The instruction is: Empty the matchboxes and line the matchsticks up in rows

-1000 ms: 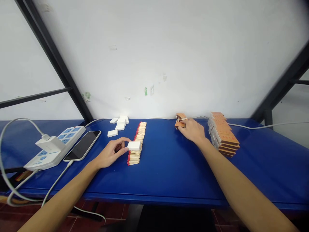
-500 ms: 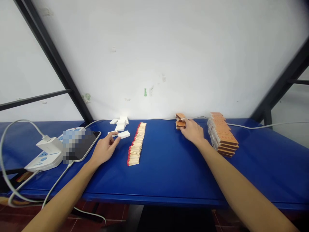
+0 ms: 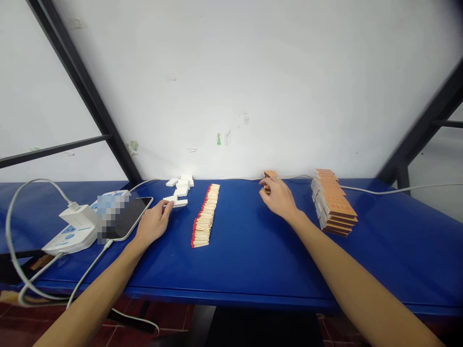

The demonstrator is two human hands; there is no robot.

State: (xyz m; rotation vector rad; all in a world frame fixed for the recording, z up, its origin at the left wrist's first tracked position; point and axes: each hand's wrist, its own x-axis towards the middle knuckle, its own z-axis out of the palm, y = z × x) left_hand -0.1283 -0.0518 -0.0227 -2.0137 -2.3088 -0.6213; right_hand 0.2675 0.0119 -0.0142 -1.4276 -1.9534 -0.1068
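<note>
On the left, my left hand pinches the near end of a white matchbox tray between thumb and fingers. Several more white matchbox trays lie in a loose pile just behind it. My right hand is at a small group of orange-brown matchbox sleeves near the wall. Its thumb and forefinger are apart, with part of a sleeve showing between them; the hand hides most of the group. Between my hands lies a slanting row of red-tipped matches.
Stacked orange matchboxes stand on the right of the blue table. At left are a phone, a power strip with a white charger, and loose cables. A white wall rises behind, between dark metal posts.
My left hand has drawn the white tray slightly left and tilted it. My right hand has shifted left across the sleeves, and its fingers have spread.
</note>
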